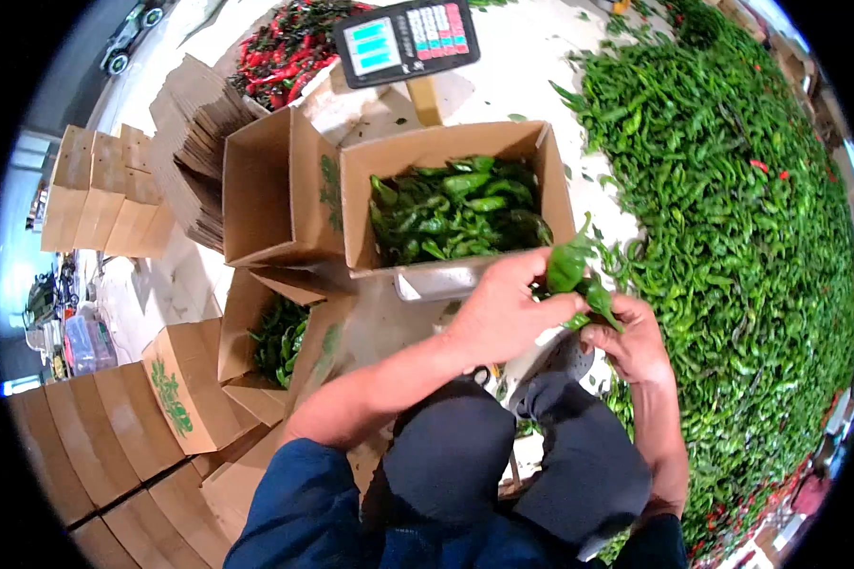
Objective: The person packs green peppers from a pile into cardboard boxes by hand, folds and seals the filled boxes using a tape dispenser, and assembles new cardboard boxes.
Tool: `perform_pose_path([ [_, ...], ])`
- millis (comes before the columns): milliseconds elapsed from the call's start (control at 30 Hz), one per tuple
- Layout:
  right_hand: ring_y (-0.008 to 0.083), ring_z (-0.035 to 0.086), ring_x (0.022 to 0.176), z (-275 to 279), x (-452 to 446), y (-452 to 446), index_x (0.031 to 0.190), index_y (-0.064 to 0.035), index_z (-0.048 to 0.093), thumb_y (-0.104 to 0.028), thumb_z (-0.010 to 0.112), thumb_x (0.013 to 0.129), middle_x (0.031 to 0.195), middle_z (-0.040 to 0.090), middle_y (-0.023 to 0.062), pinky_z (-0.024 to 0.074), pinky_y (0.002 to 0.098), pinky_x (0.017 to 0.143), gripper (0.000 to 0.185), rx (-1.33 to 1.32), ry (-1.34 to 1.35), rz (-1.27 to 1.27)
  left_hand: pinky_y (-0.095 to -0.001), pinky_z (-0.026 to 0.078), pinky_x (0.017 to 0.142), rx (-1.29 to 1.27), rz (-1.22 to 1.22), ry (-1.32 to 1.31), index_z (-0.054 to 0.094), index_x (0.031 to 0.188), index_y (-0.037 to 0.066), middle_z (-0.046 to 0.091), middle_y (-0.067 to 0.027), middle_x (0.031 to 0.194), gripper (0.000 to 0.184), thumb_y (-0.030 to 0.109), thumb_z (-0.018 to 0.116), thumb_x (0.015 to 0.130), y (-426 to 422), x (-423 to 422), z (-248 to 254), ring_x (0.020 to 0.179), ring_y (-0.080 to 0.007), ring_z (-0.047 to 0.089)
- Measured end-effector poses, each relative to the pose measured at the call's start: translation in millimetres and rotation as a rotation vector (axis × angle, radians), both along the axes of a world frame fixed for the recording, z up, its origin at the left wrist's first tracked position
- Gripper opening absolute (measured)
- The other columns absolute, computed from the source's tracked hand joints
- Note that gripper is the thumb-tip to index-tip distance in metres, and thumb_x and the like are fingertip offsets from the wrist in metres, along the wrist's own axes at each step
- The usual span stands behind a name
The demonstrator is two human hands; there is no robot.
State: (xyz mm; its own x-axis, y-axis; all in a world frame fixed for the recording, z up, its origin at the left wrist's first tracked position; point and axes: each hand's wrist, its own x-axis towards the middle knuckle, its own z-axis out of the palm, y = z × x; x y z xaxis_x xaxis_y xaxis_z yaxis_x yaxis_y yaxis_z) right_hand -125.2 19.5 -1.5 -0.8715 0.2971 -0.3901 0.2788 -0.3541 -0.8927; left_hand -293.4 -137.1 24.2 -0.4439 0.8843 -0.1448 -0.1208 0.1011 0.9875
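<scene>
My left hand (508, 308) is closed around a few green peppers (569, 266), just off the front right corner of an open cardboard box (380, 156). Close beside it, my right hand (636, 346) has its fingers bent in against the lower end of the same bunch, at a green pepper (600, 302). Inside the box lies a layer of green peppers (460, 204), and the box rests on a weighing scale (436, 283). Behind it stands the scale's display (408, 43); its digits are unreadable.
A large heap of green peppers (740, 209) covers the floor on the right. Left of the scale are an upright box (256, 190), flattened cartons (190, 133) and a box part-filled with peppers (242, 341). Closed boxes (114, 427) stack lower left. Red peppers (289, 47) lie at the back.
</scene>
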Motion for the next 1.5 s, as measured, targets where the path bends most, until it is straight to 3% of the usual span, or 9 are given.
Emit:
perform_pose_path([
  [267,0.0094,0.060,0.069,5.3,29.7,-11.0,0.140,0.0074,0.050,-0.026,0.081,0.085,0.092,0.067,0.0081,0.0475,0.0225,0.055,0.071,0.018,0.137,-0.339,-0.0407,0.055,0.075,-0.071,-0.154,0.473,0.058,0.121,-0.001,0.070,-0.0193,0.094,0.035,0.023,0.063,0.096,44.3,42.9,-38.3,0.083,-0.0302,0.069],
  [467,0.0046,0.052,0.055,-25.6,109.2,2.6,0.107,-0.0033,0.073,-0.035,0.083,0.081,0.072,0.065,0.0005,0.0365,0.0209,0.045,0.042,0.069,0.066,-0.623,-0.0435,0.053,0.084,-0.215,-0.799,1.013,0.053,0.128,-0.003,0.067,-0.0256,0.105,0.034,0.015,0.051,0.099,103.2,116.3,-32.3,0.092,-0.0360,0.068],
  [800,0.0131,0.060,0.063,-149.6,323.0,13.7,0.100,-0.0067,0.067,-0.013,0.070,0.092,0.074,0.064,0.0043,0.0501,0.0276,0.049,0.011,-0.450,0.370,-1.424,-0.0346,0.049,0.101,-0.563,-0.769,0.011,0.041,0.148,0.001,0.053,-0.0194,0.141,0.054,0.027,0.056,0.103,93.6,156.4,-140.7,0.125,-0.0247,0.057],
  [833,0.0135,0.065,0.069,-173.2,336.2,1.8,0.109,0.0004,0.071,-0.032,0.080,0.084,0.077,0.069,0.0029,0.0526,0.0229,0.061,0.042,0.291,-0.033,-1.132,-0.0346,0.050,0.098,-0.655,-0.707,0.002,0.045,0.143,-0.002,0.058,-0.0179,0.134,0.053,0.030,0.057,0.102,80.9,136.3,-162.4,0.118,-0.0235,0.060],
  [900,0.0249,0.069,0.095,-193.8,339.1,-42.1,0.140,0.0010,0.049,-0.038,0.068,0.094,0.117,0.067,0.0172,0.0597,0.0415,0.081,0.063,0.472,-0.833,-0.594,-0.0340,0.050,0.095,-0.588,-0.833,0.169,0.053,0.135,-0.005,0.065,-0.0152,0.122,0.050,0.032,0.058,0.102,52.2,85.3,-202.3,0.110,-0.0221,0.064],
  [1067,0.0319,0.050,0.121,-250.5,256.5,-167.2,0.130,-0.0012,0.046,-0.056,0.071,0.085,0.125,0.050,0.0194,0.0551,0.0465,0.085,0.076,0.656,-0.952,0.323,-0.0317,0.048,0.094,-0.771,-1.035,0.589,0.065,0.118,-0.003,0.070,-0.0106,0.110,0.035,0.026,0.054,0.104,3.8,23.1,-224.7,0.104,-0.0185,0.064],
  [1133,0.0360,0.054,0.112,-279.6,238.9,-193.3,0.131,-0.0010,0.050,-0.031,0.069,0.087,0.122,0.053,0.0199,0.0557,0.0474,0.079,0.057,0.703,-0.966,0.339,-0.0311,0.048,0.094,-0.749,-1.004,0.604,0.067,0.115,-0.003,0.070,-0.0093,0.109,0.033,0.025,0.054,0.104,-9.8,20.7,-212.3,0.104,-0.0176,0.064],
  [1300,0.0357,0.057,0.114,-308.6,254.4,-193.1,0.115,-0.0033,0.059,-0.016,0.063,0.085,0.120,0.054,0.0228,0.0577,0.0496,0.081,0.033,0.626,-0.956,-0.083,-0.0303,0.047,0.096,-0.794,-0.794,0.592,0.066,0.118,-0.003,0.070,-0.0089,0.111,0.029,0.020,0.057,0.102,-8.1,29.2,-160.5,0.107,-0.0175,0.064],
  [1500,0.0372,0.058,0.119,-232.3,364.7,-81.9,0.146,0.0005,0.039,-0.018,0.079,0.081,0.141,0.049,0.0259,0.0490,0.0444,0.105,0.078,0.619,-0.691,-0.945,-0.0303,0.047,0.099,-1.006,-0.600,0.287,0.066,0.122,-0.001,0.069,-0.0090,0.118,0.029,0.018,0.062,0.099,-6.1,31.0,-154.8,0.110,-0.0180,0.063],
])
